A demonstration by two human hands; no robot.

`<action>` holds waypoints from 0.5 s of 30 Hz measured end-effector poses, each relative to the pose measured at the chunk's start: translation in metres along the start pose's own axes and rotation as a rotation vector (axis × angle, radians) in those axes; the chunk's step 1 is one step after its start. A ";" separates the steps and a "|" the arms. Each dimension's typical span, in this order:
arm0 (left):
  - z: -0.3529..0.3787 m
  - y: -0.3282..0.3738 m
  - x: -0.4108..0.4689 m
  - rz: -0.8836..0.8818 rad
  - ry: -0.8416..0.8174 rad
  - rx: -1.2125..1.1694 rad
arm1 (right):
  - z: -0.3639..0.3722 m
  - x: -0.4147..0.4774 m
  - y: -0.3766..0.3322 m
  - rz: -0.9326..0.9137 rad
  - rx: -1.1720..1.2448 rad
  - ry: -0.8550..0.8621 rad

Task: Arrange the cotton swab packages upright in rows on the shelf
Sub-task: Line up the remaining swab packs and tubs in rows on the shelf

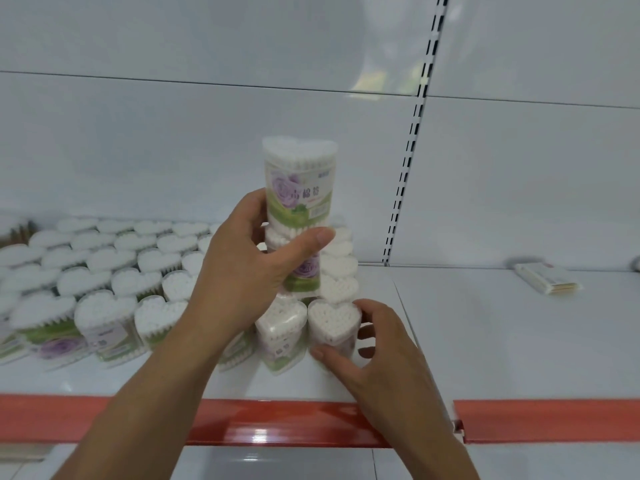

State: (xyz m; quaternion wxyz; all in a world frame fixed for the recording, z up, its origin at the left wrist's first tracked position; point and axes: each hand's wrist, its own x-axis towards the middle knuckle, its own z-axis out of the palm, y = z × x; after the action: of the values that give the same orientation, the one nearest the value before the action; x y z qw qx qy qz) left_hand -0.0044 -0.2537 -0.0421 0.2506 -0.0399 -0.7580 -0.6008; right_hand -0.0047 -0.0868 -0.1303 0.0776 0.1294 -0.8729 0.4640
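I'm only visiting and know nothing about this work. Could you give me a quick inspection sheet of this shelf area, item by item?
Surface: white shelf with a red front strip.
Job's things: heart-shaped swab packages upright in rows at left; a raised package above them; a front package at the rows' right end.
Clutter: flat pack lying far right.
Grippers: left hand holds the raised package; right hand grips the front package.
Cables: nothing seen.
Surroundings: white back panel, slotted upright.
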 end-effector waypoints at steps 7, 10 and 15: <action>0.001 -0.002 -0.001 -0.001 -0.049 0.017 | 0.007 0.001 0.002 -0.024 0.036 0.016; 0.003 -0.003 -0.001 0.006 -0.057 0.019 | -0.004 -0.006 -0.006 -0.075 0.054 0.064; 0.012 0.002 -0.002 0.054 -0.101 0.179 | -0.033 -0.001 -0.049 -0.189 0.367 0.198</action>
State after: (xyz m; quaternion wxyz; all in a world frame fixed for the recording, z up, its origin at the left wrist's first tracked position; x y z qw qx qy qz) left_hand -0.0062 -0.2413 -0.0430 0.2308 -0.0679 -0.8189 -0.5211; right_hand 0.0110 -0.0850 -0.0735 0.1812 0.1765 -0.7462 0.6159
